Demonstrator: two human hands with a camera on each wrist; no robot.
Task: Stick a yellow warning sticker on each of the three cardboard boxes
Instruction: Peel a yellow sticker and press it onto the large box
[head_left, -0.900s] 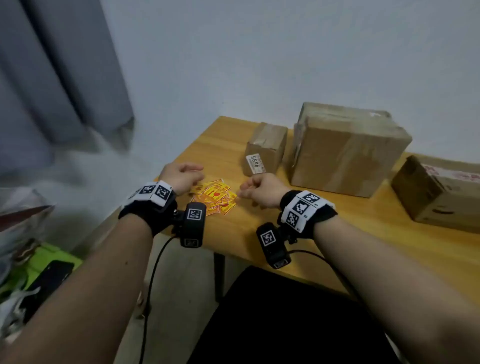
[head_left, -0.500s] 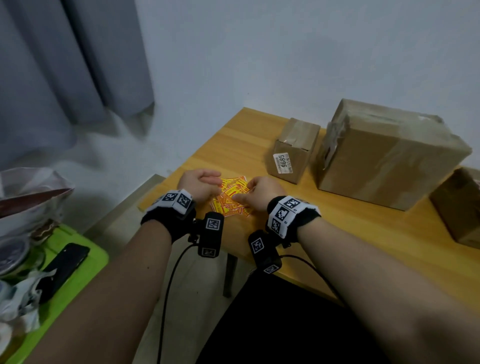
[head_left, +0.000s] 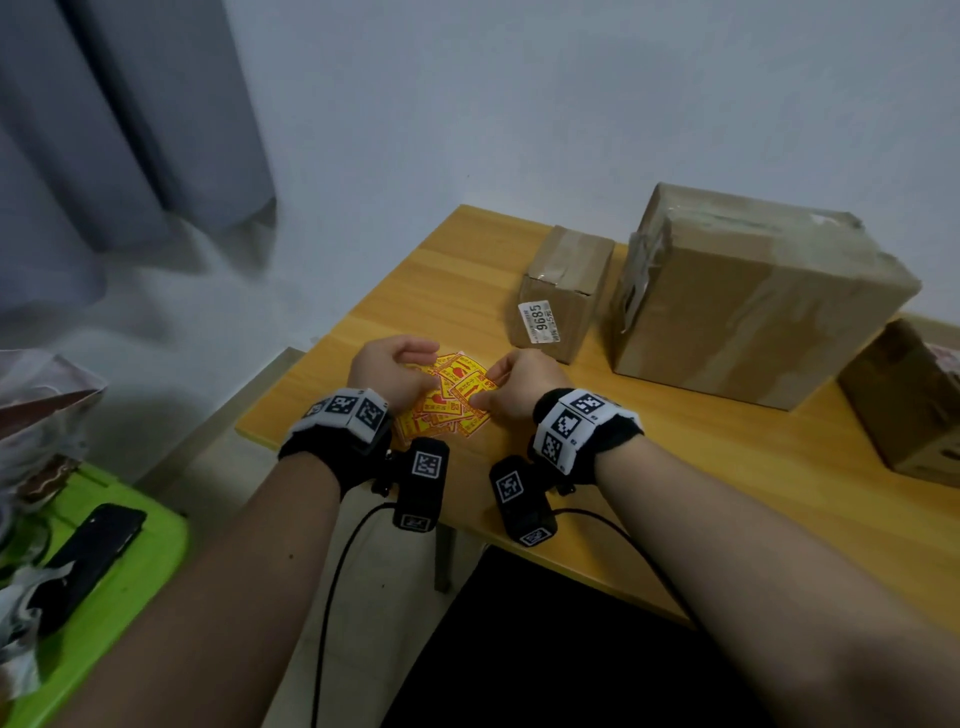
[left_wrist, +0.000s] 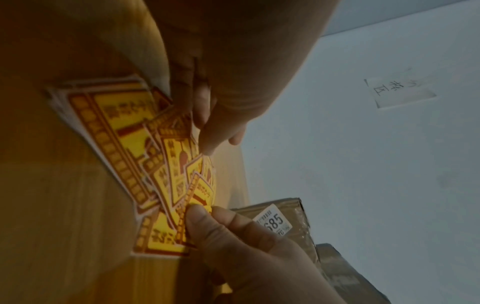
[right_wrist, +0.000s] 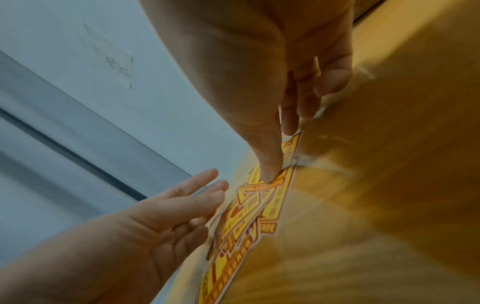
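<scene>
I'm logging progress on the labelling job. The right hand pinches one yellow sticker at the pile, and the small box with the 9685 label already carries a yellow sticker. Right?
Not quite. The right hand does pinch a yellow sticker at the pile, but the small box bears only its white 9685 label; the head view shows no yellow sticker on its visible faces.

Glossy paper stickers (head_left: 452, 400), smooth wooden table (head_left: 727, 467)

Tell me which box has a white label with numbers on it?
The smallest box, leftmost and nearest the hands. Its white label reads 9685; the big middle box shows none.
</scene>
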